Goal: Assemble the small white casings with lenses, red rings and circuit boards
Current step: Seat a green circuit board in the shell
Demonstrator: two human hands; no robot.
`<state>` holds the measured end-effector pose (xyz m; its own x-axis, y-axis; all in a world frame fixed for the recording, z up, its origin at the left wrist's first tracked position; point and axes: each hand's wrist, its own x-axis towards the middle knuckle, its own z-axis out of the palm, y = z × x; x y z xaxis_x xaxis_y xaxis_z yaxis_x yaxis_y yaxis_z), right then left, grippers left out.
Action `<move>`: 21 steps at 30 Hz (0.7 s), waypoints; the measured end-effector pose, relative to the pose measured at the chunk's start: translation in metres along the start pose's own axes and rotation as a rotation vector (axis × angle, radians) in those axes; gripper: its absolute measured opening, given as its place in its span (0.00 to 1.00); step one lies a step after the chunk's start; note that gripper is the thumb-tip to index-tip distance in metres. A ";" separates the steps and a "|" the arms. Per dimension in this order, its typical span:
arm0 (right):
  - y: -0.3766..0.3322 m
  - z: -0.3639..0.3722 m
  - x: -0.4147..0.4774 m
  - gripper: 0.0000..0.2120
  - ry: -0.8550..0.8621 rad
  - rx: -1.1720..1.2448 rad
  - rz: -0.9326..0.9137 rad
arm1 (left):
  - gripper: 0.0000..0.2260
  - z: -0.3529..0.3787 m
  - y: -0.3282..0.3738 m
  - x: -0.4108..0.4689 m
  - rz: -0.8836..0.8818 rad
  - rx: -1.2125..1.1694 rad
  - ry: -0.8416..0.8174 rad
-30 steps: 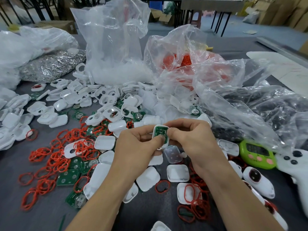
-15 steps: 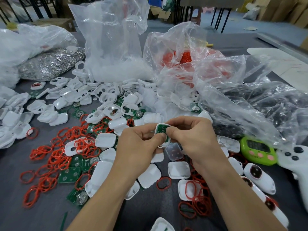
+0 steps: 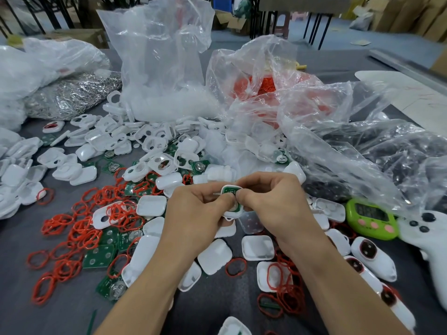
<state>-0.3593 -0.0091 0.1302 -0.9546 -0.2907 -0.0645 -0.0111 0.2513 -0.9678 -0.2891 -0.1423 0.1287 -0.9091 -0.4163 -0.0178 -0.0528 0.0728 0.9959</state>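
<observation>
Both hands hold 1 white casing above the near centre of the grey table.

1. A green circuit board sits in the open face of the casing.
2. The left hand grips the left side of the casing, fingers curled, thumb tip on the board.
3. The right hand pinches the right side between thumb and curled fingers.

Loose red rings and spare boards lie to the near left. Empty shells lie just beneath the hands. Finished units with dark lenses lie to the near right, beside a green timer and a white controller. A clear bag with more red rings stands at the far centre.
</observation>
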 end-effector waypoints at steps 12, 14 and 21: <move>-0.001 0.004 -0.001 0.07 0.055 0.047 -0.007 | 0.11 0.001 -0.005 0.000 0.027 0.033 0.005; -0.001 0.003 -0.001 0.07 0.038 0.076 0.014 | 0.11 0.002 -0.005 -0.001 0.027 0.021 0.004; -0.004 0.002 -0.001 0.07 0.058 0.092 0.038 | 0.14 0.001 -0.002 -0.003 0.004 -0.027 -0.032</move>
<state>-0.3573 -0.0117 0.1333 -0.9696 -0.2276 -0.0902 0.0505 0.1743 -0.9834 -0.2871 -0.1403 0.1271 -0.9219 -0.3871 -0.0158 -0.0379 0.0496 0.9981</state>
